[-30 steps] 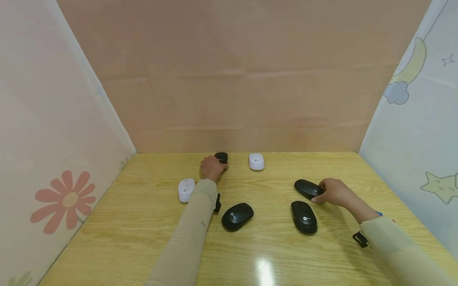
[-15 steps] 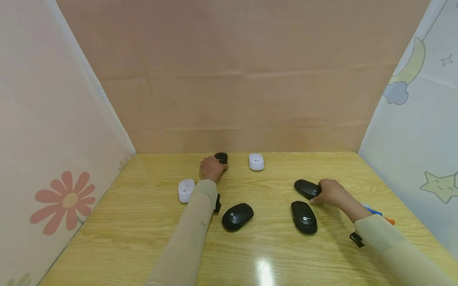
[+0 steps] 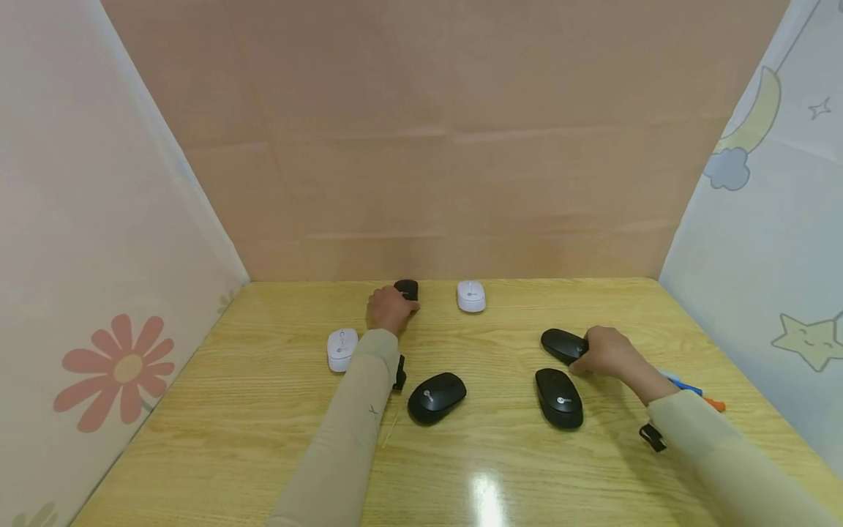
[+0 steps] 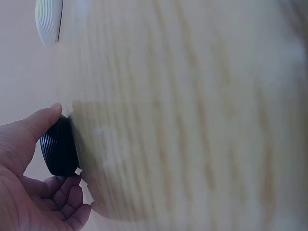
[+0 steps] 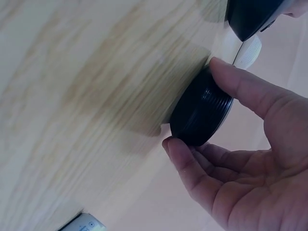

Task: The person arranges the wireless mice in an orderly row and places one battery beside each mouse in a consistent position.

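At the back of the table, my left hand [image 3: 390, 311] grips a black computer mouse [image 3: 407, 288] from its near end. In the left wrist view the thumb lies on one side of this mouse [image 4: 60, 147] and the fingers curl at the other. Over on the right, my right hand [image 3: 609, 355] holds another black computer mouse [image 3: 562, 345] by its near end; this mouse lies slanted. The right wrist view shows its ridged end [image 5: 204, 113] between thumb and fingertips. Just in front of it is a third black mouse [image 3: 559, 399].
One more black mouse [image 3: 437, 399] lies mid-table. A white mouse [image 3: 342, 350] sits beside the left forearm, another white mouse [image 3: 470, 296] near the back wall [image 3: 448, 146]. Blue [image 3: 688, 388] and orange objects [image 3: 714, 405] show partly behind the right sleeve [image 3: 698, 424].
My right hand has shifted slightly left along the mouse, and its sleeve has uncovered more of the blue and orange objects. The left hand and the mice stay put.
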### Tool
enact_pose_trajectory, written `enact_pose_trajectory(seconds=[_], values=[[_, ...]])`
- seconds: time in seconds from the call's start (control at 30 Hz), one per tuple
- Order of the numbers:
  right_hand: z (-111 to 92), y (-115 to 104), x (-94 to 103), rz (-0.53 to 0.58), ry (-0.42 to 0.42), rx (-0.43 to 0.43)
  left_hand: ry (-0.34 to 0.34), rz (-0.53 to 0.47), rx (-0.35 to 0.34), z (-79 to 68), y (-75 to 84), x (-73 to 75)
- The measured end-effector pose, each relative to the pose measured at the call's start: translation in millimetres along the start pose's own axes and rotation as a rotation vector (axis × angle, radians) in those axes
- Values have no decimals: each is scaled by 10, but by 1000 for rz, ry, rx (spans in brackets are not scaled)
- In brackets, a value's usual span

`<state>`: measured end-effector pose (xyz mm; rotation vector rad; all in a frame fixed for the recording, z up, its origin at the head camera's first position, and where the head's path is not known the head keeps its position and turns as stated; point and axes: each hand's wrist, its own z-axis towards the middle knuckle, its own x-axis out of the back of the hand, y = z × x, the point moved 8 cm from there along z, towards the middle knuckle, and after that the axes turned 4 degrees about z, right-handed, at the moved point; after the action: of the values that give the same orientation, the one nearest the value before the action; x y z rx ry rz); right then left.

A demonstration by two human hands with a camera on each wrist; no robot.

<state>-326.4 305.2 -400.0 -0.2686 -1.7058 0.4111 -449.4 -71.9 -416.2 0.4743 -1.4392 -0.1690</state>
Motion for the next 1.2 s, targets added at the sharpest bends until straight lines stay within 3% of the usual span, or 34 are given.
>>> enact_pose_trajectory(seconds=[0.27,0.63,0.93,1.2], values=[[-16,-8,69,6,38,5,4,5,-7,-1,8,9],[-3,-57,341,67,119,1,-1,1,-3,-12,8,15],[137,-107,532,91,158,-38,-2,0,10,1,-8,-1],[390,-140,582,117,164,-77,2,-12,19,7,-17,-14]])
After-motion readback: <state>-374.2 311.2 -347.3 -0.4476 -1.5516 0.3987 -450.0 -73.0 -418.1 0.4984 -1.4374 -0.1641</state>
